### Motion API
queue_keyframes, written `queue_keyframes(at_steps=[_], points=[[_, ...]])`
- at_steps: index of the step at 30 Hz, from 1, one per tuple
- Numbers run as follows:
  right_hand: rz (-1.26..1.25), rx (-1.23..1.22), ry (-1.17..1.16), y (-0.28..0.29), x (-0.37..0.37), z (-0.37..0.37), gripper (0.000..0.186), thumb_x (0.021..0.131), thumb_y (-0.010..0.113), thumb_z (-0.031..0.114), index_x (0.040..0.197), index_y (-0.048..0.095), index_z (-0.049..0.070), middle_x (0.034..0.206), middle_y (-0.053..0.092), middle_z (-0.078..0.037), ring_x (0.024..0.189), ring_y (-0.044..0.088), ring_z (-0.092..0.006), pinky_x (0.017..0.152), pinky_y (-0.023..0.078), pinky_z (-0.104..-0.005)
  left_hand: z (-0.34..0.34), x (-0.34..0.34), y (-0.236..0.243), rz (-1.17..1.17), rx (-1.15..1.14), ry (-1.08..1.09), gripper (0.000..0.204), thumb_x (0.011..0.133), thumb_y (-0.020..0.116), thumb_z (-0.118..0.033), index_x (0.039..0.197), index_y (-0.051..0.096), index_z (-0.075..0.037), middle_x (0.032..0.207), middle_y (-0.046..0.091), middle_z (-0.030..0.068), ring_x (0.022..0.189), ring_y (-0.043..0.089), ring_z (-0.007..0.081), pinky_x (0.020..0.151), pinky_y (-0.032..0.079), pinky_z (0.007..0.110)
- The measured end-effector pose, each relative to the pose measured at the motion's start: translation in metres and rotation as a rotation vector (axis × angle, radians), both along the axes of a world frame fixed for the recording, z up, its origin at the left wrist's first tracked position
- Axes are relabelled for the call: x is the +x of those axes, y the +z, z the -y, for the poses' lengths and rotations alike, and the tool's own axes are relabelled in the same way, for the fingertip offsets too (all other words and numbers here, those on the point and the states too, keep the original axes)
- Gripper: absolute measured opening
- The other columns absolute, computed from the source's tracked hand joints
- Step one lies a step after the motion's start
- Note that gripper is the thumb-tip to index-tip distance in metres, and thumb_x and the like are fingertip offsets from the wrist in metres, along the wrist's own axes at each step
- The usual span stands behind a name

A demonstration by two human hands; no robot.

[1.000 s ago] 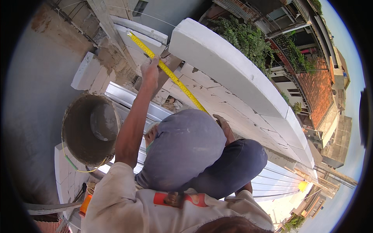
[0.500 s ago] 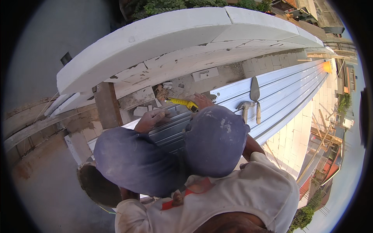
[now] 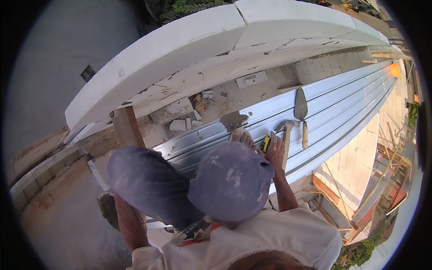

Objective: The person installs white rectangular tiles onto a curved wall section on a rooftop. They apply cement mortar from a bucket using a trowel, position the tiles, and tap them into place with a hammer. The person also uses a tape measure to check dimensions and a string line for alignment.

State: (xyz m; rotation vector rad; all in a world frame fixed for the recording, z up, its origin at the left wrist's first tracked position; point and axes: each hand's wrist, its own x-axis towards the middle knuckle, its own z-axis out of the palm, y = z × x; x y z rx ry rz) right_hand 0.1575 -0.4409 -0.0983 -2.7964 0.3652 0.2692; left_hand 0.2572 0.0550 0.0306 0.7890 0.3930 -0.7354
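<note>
My right hand [image 3: 275,153] is closed on a yellow-and-black tape measure [image 3: 266,143] at the metal sheets [image 3: 337,105], beside a hammer [image 3: 287,126]. A trowel [image 3: 301,105] lies just beyond, blade pointing away. My left forearm [image 3: 128,220] runs up from the lower left toward my bent knee and a mostly hidden dark bucket [image 3: 109,207]; its hand is hidden. My bare foot [image 3: 240,137] rests on the sheets between my knees, near a grey mortar smear [image 3: 231,120].
A white block wall [image 3: 193,38] curves across the top. Below it are a brown post [image 3: 126,123] and block rubble [image 3: 177,124]. An orange container [image 3: 395,70] stands at the sheets' far end. Timber scaffolding [image 3: 389,155] and buildings are at the right.
The extended tape is no longer visible; my right hand has moved right along the sheets with its case. My left hand has left the sheet area and dropped behind my knee.
</note>
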Motion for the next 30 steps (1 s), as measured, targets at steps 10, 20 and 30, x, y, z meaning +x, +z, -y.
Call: queue_keyframes(at_steps=[10,20,30], points=[[0.229,-0.022,-0.033,0.012,-0.004,0.037,0.075,0.089,0.081,0.031,0.15,0.045,0.005,0.132,0.055,-0.021,0.126,0.052,-0.0431,0.101,0.044,-0.0568,0.026,0.109,0.126,0.977,1.711,-0.255,0.057,0.087,0.083,-0.036,0.134,0.066,-0.007,0.133,0.069,0.012,0.122,0.066,0.0252,0.103,0.052,0.043],[-0.072,0.047,-0.417,-0.048,-0.052,0.085,0.054,0.096,0.076,0.035,0.127,0.057,-0.005,0.121,0.062,-0.026,0.114,0.061,-0.0426,0.098,0.049,-0.0492,0.038,0.181,0.04,1.366,2.064,-0.355,0.084,0.077,0.091,-0.029,0.151,0.055,-0.012,0.155,0.054,0.0118,0.143,0.05,0.0345,0.12,0.042,0.052],[0.013,0.822,-0.714,0.025,0.001,0.046,0.05,0.103,0.067,0.044,0.115,0.062,-0.004,0.07,0.056,-0.004,0.054,0.056,-0.014,0.05,0.047,-0.0301,0.035,0.185,0.02,1.433,2.087,-0.26,0.071,0.085,0.084,-0.027,0.147,0.057,-0.007,0.151,0.057,0.0172,0.141,0.053,0.0392,0.117,0.042,0.058]])
